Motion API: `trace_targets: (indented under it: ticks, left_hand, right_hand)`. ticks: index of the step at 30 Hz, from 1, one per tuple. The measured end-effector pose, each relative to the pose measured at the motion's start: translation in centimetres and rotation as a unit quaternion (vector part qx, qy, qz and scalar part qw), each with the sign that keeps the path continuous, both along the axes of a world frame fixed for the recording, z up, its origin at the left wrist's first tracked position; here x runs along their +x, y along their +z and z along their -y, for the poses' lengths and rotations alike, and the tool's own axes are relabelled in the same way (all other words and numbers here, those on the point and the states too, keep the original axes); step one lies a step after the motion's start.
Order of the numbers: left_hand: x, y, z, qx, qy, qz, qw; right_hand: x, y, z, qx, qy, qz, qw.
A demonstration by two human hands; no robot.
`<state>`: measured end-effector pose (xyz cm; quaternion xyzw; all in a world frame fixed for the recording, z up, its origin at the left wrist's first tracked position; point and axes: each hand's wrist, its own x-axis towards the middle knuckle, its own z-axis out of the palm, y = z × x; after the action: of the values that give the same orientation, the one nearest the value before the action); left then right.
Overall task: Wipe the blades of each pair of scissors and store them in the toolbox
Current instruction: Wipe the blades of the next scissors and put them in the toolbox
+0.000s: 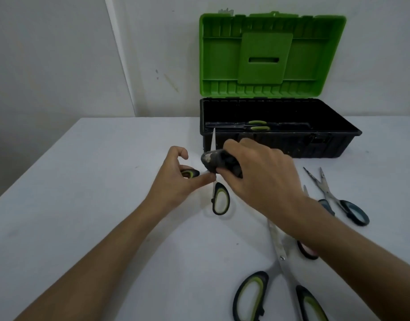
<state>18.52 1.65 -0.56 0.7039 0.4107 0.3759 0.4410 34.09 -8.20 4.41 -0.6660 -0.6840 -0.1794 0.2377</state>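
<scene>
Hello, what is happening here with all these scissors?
A person is cleaning scissors. The left hand holds an open pair of green-handled scissors, and the right hand rubs a dark cloth along one blade. One pair already lies in the open toolbox. More scissors, including a blue-handled pair, wait on the table.

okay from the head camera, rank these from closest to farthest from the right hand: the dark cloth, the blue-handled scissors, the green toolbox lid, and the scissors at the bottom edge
1. Dark cloth: held in the right hand itself.
2. Blue-handled scissors: on the table, to the hand's right.
3. Scissors at the bottom edge: green-handled, nearer the person.
4. Green toolbox lid: upright at the back.
</scene>
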Motion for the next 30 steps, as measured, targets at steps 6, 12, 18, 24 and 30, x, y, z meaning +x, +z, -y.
trace_targets:
  ticks: [6, 12, 18, 24, 30]
  left_hand:
    - [-0.9, 2.0, 0.5, 0.16, 0.09, -0.063, 0.981]
    - [-1.9, 2.9, 0.6, 0.343, 0.133, -0.205, 0.907]
    - [-1.7, 0.8, -0.2, 0.36, 0.055, -0.214, 0.906]
    - [-1.2, -0.2, 0.2, 0.318, 0.086, -0.191, 0.925]
    - [-0.1, -0.5, 1.6, 0.333, 0.107, -0.183, 0.919]
  right_hand:
    - [4.4, 2.4, -3.2, 0.065, -0.07, -0.129, 0.987]
    - [8.4, 3.7, -0.4, 0.103, 0.006, -0.335, 0.936]
    - [8.4, 3.9, 2.0, 0.034, 0.096, -0.343, 0.934]
    - [5.7, 1.9, 2.0, -0.015, 0.097, -0.243, 0.965]
    - [2.7, -1.4, 0.2, -0.022, 0.065, -0.103, 0.992]
